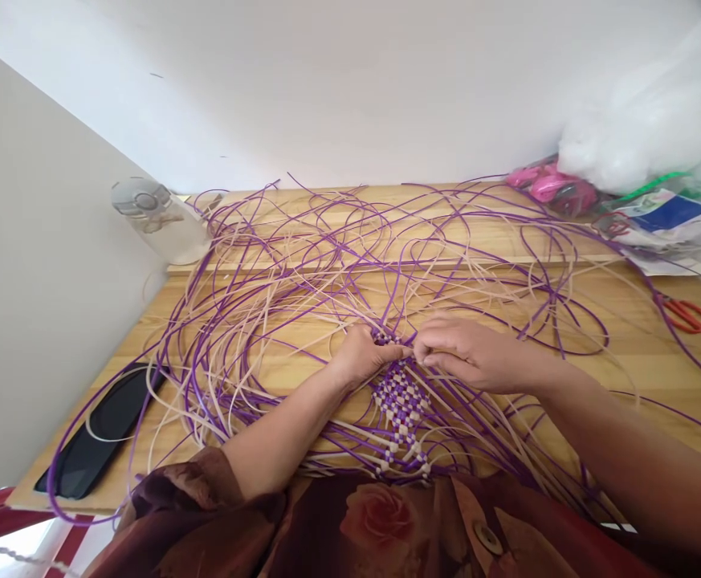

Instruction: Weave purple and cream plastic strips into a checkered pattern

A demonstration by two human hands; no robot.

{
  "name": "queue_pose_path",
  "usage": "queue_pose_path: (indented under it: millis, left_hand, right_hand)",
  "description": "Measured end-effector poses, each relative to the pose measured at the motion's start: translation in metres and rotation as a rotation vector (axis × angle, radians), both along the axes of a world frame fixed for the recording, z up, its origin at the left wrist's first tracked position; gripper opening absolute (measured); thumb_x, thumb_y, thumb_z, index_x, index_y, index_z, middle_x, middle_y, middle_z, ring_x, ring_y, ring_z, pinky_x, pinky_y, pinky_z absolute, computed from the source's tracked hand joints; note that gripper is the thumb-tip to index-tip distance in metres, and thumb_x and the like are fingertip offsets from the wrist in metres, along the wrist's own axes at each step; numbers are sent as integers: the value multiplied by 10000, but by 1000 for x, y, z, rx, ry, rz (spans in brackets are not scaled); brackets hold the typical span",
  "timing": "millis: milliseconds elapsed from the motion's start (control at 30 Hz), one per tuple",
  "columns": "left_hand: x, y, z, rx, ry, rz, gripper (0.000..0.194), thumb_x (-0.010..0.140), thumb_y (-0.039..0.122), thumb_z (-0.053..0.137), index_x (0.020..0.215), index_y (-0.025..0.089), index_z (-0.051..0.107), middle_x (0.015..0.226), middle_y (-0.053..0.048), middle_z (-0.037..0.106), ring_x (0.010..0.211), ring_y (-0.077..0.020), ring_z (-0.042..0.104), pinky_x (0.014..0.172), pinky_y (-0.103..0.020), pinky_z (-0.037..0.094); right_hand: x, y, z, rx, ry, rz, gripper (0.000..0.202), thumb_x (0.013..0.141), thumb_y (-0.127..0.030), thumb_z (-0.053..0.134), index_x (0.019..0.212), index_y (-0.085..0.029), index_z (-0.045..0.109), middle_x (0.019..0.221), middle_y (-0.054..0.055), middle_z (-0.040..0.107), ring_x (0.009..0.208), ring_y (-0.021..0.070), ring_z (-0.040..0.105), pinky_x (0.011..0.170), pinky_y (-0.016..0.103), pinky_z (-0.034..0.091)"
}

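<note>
A purple and cream woven piece (401, 395), made in a checked pattern from thin, flat strands, lies on the table close to my body. My left hand (367, 355) grips its upper left edge, with the thumb stretched across the top. Just to the right, my right hand (476, 352) is closed in a pinch at the weave's edge, apparently on a strand; its fingertips nearly meet my left thumb. What lies between those fingertips is mostly hidden. Long loose purple strands (197, 361) and cream ones fan out from the piece in all directions.
Orange-handled scissors (692, 316) lie at the right. A clear bottle (160, 221) stands at the back left, and a black flat item (106, 433) rests at the left front. Pink bundles (548, 185), a white plastic bag (645, 120) and packets fill the back right corner.
</note>
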State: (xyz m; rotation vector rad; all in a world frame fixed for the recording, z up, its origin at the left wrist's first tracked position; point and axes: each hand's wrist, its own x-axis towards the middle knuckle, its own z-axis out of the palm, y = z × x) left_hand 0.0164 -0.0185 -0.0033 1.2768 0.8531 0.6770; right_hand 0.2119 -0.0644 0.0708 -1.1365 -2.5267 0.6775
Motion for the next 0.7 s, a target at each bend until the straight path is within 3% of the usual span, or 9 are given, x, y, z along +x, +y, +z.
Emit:
queue_pose_path:
  millis: [67,200,300,433,533,700]
  left_hand:
    - [1,-1,0,-17,-88,-26,285,570,323,843,777,165,727,787,-5,711,702,-144,618,724,-261,481]
    - [2,-2,3,-138,-130,-8,316,529,274,862,783,141,729,760,-19,713,677,-142,622,728,-275,492]
    - [2,-2,5,-247,-146,21,335,505,241,866,791,125,736,741,-35,720,653,-146,631,732,-294,505]
    - [4,-3,7,-325,-231,34,379,498,197,854,857,134,750,788,-45,741,669,-151,656,760,-295,514]
    - [5,-4,9,-365,-253,54,402,482,173,848,871,139,751,763,-39,738,647,-152,657,744,-296,519]
    - [6,-6,10,-348,-243,78,368,485,193,845,834,133,745,711,-31,717,633,-147,644,703,-279,510]
  right_hand:
    - [-5,7,-3,-66,88,-113,169,914,-189,482,839,-182,634,784,13,643,741,146,558,714,267,401]
    - [-6,14,-25,62,146,-498,152,878,-181,519,946,-175,654,806,14,668,687,142,569,655,256,391]
    - [-6,2,-29,189,-10,-512,139,877,-154,512,916,-173,644,804,27,662,719,166,573,683,278,387]
    - [-17,-24,-13,355,-272,-482,154,889,-124,469,930,-160,613,880,84,657,885,242,572,796,334,373]
    - [-27,-32,-9,258,-326,-557,135,875,-116,461,920,-167,578,836,79,650,799,228,577,716,319,356]
    - [-32,-25,-28,-45,-115,-632,109,886,-153,430,887,-188,534,772,34,631,660,167,549,611,275,324]
